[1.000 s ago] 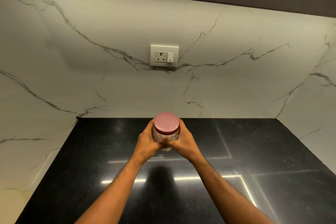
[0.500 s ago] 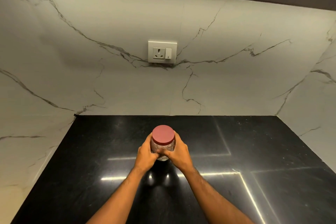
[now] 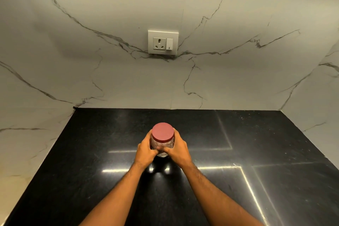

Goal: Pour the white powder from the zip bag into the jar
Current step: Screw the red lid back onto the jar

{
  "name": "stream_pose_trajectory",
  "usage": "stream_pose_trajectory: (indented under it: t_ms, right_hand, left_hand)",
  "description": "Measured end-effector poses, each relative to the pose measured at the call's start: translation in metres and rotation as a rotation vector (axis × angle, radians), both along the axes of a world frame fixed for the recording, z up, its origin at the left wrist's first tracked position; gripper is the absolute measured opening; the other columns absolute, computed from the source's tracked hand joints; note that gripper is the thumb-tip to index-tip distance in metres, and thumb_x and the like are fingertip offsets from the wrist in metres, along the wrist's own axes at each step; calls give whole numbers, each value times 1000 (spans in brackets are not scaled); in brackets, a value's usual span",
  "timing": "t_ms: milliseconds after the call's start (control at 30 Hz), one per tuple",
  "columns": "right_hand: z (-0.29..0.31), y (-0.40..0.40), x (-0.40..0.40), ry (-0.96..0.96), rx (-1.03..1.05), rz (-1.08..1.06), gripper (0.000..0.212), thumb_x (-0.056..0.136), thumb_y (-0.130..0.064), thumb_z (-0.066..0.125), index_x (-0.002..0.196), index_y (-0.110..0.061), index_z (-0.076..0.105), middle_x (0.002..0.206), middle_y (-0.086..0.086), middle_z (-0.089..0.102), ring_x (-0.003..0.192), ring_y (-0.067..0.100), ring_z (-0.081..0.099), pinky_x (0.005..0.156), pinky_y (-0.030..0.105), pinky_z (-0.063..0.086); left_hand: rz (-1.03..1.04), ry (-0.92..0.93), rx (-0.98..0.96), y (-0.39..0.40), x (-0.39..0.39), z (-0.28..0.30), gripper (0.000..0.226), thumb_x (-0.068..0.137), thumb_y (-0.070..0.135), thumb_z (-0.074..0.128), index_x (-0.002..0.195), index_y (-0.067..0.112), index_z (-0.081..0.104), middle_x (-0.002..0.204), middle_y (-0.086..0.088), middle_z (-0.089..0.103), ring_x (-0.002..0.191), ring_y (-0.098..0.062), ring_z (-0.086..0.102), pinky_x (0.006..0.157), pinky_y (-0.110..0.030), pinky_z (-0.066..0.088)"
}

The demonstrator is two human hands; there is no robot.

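A clear jar with a red lid stands upright on the black countertop, near its middle. My left hand wraps the jar's left side and my right hand wraps its right side, thumbs meeting in front of the glass. The lid is on the jar. No zip bag with white powder is in view.
Marble walls close the counter at the back, left and right. A white socket with a switch sits on the back wall above the jar. Dark cabinets run along the top edge.
Both hands have lowered the jar toward me, and it now rests on the countertop. The grip on it has stayed the same.
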State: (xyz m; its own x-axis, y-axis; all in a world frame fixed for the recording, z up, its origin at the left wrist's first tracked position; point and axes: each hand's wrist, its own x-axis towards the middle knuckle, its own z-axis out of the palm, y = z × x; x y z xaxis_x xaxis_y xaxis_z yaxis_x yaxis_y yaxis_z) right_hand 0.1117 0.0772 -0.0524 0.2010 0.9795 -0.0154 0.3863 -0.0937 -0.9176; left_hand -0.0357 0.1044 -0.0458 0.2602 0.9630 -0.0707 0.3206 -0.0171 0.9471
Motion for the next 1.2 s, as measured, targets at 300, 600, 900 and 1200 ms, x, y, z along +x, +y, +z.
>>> stream_pose_trajectory:
  t_ms: [300, 600, 900, 1200]
  right_hand:
    - [-1, 0, 4, 4, -20, 24, 96, 68, -36, 86, 147, -19, 35, 138, -3, 55, 121, 4, 52, 99, 19, 43]
    - [-1, -2, 2, 4, -33, 26, 92, 70, -32, 86, 146, -21, 34, 139, -2, 54, 120, 2, 49, 97, 16, 41]
    - [1, -3, 3, -2, -42, 30, 93, 71, -30, 86, 146, -20, 33, 140, 1, 53, 120, 3, 48, 98, 18, 40]
    - [6, -3, 2, 9, -51, 36, 93, 71, -32, 86, 147, -20, 32, 139, 1, 54, 128, 16, 52, 104, 28, 44]
  left_hand:
    - [5, 37, 22, 2, -2, -5, 81, 81, -5, 72, 150, 18, 36, 144, -8, 54, 134, -22, 50, 110, -36, 44]
    - [13, 80, 23, 3, -1, -7, 77, 82, -2, 73, 149, 15, 38, 143, -8, 55, 134, -23, 50, 106, -29, 42]
    - [27, 105, 0, 1, 4, -2, 78, 80, -4, 73, 147, 16, 38, 142, -8, 54, 134, -23, 50, 105, -27, 42]
    - [14, 158, -44, 1, 10, 6, 79, 83, -7, 68, 150, 15, 33, 144, -11, 52, 135, -26, 48, 108, -34, 42]
